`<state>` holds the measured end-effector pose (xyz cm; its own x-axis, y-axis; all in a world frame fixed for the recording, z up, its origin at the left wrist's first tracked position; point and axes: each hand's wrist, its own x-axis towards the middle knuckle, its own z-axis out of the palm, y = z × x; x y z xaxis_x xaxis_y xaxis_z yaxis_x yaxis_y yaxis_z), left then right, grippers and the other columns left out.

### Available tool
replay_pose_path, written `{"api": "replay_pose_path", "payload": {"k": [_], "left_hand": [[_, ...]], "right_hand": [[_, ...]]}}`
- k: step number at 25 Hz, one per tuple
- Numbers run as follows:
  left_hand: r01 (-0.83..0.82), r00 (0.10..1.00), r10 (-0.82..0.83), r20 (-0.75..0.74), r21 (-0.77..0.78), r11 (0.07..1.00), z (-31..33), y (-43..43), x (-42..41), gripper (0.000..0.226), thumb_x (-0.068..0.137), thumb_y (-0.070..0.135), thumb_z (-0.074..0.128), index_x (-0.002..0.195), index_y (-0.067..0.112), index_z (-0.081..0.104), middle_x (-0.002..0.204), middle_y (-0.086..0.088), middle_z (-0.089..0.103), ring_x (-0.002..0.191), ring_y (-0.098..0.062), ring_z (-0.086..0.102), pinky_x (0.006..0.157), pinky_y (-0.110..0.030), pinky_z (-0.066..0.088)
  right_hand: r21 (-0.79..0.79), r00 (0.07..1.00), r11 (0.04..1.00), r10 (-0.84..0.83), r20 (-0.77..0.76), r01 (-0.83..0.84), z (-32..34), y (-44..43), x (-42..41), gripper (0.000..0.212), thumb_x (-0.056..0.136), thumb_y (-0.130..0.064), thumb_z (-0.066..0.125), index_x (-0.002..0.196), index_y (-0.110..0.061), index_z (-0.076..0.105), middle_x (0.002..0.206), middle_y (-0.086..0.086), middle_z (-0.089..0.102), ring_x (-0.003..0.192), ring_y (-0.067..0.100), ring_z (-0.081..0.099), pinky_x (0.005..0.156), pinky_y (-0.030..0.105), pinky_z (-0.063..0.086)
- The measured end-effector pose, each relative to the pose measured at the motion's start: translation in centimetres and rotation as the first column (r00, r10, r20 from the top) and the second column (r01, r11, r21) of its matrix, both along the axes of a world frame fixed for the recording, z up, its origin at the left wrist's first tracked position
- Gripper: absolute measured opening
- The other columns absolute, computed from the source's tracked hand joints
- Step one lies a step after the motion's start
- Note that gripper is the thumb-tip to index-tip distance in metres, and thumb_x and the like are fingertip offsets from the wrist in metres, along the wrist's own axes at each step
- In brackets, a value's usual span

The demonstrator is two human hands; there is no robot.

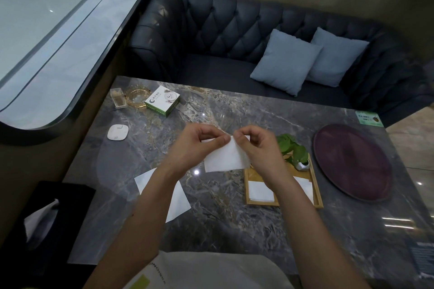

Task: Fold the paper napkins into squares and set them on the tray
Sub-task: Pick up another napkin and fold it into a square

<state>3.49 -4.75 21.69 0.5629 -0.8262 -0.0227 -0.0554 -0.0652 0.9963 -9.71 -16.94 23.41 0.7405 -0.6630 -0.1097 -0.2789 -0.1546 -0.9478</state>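
A white paper napkin (226, 157) hangs in the air above the marble table (223, 206), partly folded. My left hand (199, 145) pinches its top edge from the left and my right hand (256, 145) pinches the same edge from the right. Under my left forearm an unfolded napkin (178, 199) lies flat on the table. To the right stands a small wooden tray (283, 204) holding folded white napkin squares (260, 191), partly hidden by my right forearm.
A small potted plant (296, 150) stands at the tray's far end. A large round purple platter (352, 162) lies right of it. A black tissue box (44, 220) is at near left. A green-white box (163, 101), glass ashtray (137, 96) and white pad (118, 132) lie far left.
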Motion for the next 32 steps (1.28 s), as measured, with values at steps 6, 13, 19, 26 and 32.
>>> {"api": "replay_pose_path", "payload": {"k": [6, 13, 19, 26, 32], "left_hand": [[-0.021, 1.0, 0.021, -0.019, 0.01, 1.0, -0.2, -0.1, 0.1, 0.012, 0.085, 0.019, 0.077, 0.075, 0.026, 0.079, 0.078, 0.009, 0.078, 0.07, 0.0, 0.069, 0.058, -0.012, 0.048], [-0.046, 0.998, 0.047, 0.039, -0.027, 0.999, 3.6, -2.5, 2.0, 0.003, 0.081, 0.021, 0.08, 0.079, 0.022, 0.08, 0.081, 0.007, 0.079, 0.073, -0.006, 0.071, 0.062, -0.017, 0.052], [-0.025, 0.97, 0.068, 0.232, -0.184, 0.983, 11.2, -5.9, 5.1, 0.009, 0.084, 0.017, 0.078, 0.077, 0.023, 0.079, 0.07, 0.006, 0.077, 0.065, -0.003, 0.069, 0.058, -0.016, 0.052], [-0.051, 0.911, 0.192, 0.365, -0.361, 0.931, 21.5, -9.7, 6.1, 0.012, 0.085, 0.021, 0.077, 0.076, 0.029, 0.078, 0.071, 0.013, 0.076, 0.061, 0.002, 0.065, 0.056, -0.014, 0.05], [0.012, 0.874, 0.196, 0.444, -0.425, 0.905, 29.6, -11.7, 5.1, 0.01, 0.086, 0.017, 0.075, 0.082, 0.027, 0.075, 0.06, 0.019, 0.072, 0.053, 0.005, 0.064, 0.047, -0.011, 0.047]], "right_hand": [[-0.061, 1.0, 0.998, -0.016, -0.01, 0.015, -0.3, -0.4, -0.2, 0.013, 0.093, -0.03, 0.063, 0.081, -0.027, 0.068, 0.088, 0.019, 0.067, 0.072, 0.018, 0.054, 0.064, 0.035, 0.041], [-0.1, 0.991, 0.991, -0.082, 0.107, 0.093, 2.9, -2.5, 1.0, 0.012, 0.093, -0.025, 0.065, 0.081, -0.026, 0.07, 0.085, 0.003, 0.071, 0.075, 0.011, 0.061, 0.064, 0.027, 0.047], [-0.206, 0.968, 0.974, -0.043, 0.246, 0.096, 10.0, -5.9, 3.7, 0.01, 0.092, -0.017, 0.066, 0.086, -0.023, 0.072, 0.091, 0.001, 0.075, 0.087, 0.014, 0.068, 0.076, 0.028, 0.054], [-0.38, 0.931, 0.915, 0.017, 0.364, 0.132, 21.1, -9.9, 5.4, 0.011, 0.093, -0.017, 0.066, 0.082, -0.018, 0.07, 0.077, -0.001, 0.07, 0.072, 0.009, 0.062, 0.063, 0.025, 0.046], [-0.424, 0.906, 0.888, 0.022, 0.422, 0.177, 28.4, -12.1, 4.5, 0.01, 0.094, -0.028, 0.063, 0.088, -0.022, 0.069, 0.091, 0.011, 0.072, 0.074, 0.009, 0.06, 0.064, 0.022, 0.048]]}}
